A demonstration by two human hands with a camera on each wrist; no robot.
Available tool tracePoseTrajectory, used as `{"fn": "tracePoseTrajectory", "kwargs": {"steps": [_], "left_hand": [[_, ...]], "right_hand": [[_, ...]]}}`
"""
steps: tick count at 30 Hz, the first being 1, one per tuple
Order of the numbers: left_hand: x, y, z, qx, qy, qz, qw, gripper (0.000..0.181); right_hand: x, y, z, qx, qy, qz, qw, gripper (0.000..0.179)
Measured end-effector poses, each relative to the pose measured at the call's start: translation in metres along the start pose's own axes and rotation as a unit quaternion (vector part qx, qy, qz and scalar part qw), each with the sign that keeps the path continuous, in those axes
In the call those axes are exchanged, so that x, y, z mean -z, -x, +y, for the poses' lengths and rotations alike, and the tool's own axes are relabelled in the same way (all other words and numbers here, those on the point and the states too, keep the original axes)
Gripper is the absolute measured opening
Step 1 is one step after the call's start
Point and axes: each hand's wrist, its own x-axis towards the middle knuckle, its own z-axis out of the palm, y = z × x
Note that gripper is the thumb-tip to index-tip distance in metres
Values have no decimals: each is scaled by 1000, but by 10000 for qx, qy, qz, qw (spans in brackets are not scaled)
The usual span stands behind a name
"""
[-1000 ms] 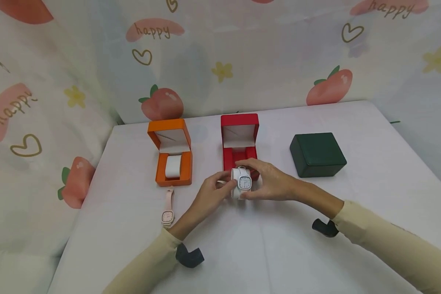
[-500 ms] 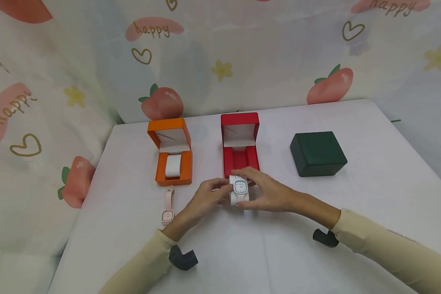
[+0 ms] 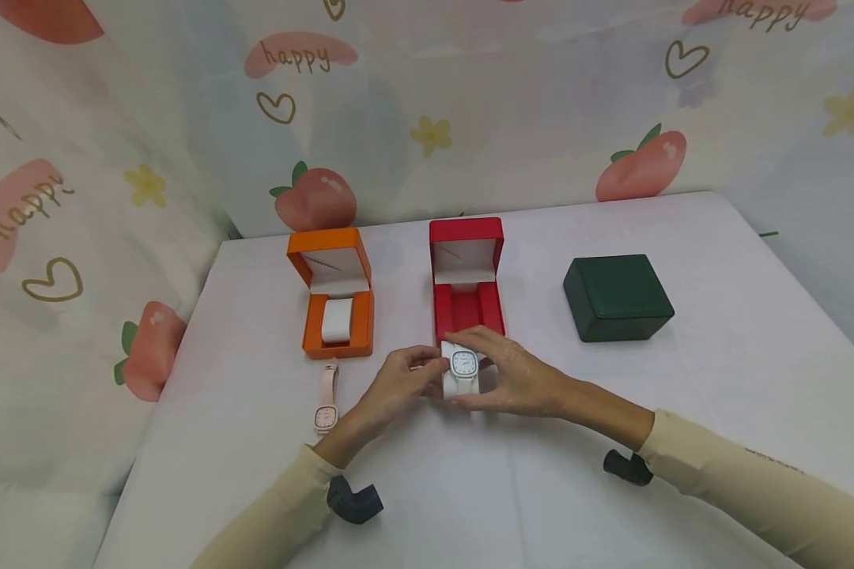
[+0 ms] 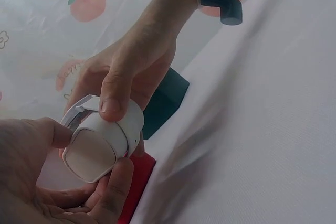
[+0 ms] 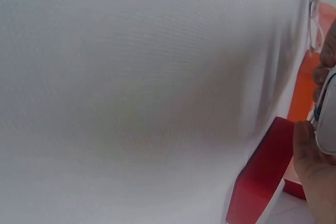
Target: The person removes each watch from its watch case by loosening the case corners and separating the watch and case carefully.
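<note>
white through strap and case, a square-dialled watch (image 3: 463, 363) sits wrapped around a white cushion (image 3: 449, 387), held between two hands at the near edge of the red box (image 3: 495, 316). the left hand (image 3: 396, 385) pinches the cushion's left side with thumb and fingers; the right hand (image 3: 523, 378) grips cushion and watch together, thumb at the lower edge, fingers at the upper.

the red box's lid stands open, pale lining showing, with a red compartment below between two red side walls. well to its left, the orange box (image 3: 313, 332) is open too, and a white pillow (image 3: 337, 320) fills its slot. a pink watch (image 3: 326, 417) lies just in front of that one, strap stretched toward it. over on the right, the green box (image 3: 619, 296) is closed, its contents hidden.

on the writing side, i can read "happy" on the fruit-printed cloth (image 3: 527, 118) behind the table (image 3: 576, 521), several times over. each raised lid carries a thin dark mark, and the right sleeve (image 3: 754, 482) some small lettering, both illegible from here.
</note>
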Motion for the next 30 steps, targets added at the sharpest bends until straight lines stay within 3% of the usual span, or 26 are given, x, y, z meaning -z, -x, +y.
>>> {"fn": "tracePoseTrajectory", "kwargs": {"steps": [12, 15, 18, 21, 25, 27, 30], "left_hand": [[-3, -2, -2, 46, -38, 309, 9995, 41], [-4, -2, -3, 30, -11, 383, 9993, 40], [-4, -2, -4, -21, 1, 509, 9987, 39], [-5, -2, -5, -119, -36, 593, 9982, 38], [-5, -1, -5, -169, -10, 563, 9983, 40], [-6, 0, -5, -143, 26, 558, 9983, 41], [-6, 0, -5, -168, 28, 553, 9983, 42]], "right_hand": [[-1, 2, -2, 6, 141, 242, 9996, 85], [-3, 3, -2, -117, -20, 323, 9994, 89], [-7, 5, -4, -404, -501, 482, 9968, 89], [-13, 8, -6, -781, -1085, 734, 9883, 72], [-18, 9, -8, -1299, -1793, 1083, 9692, 47], [-19, 9, -9, -1491, -2067, 1208, 9594, 44], [-21, 8, -10, -1597, -2248, 1323, 9521, 41]]}}
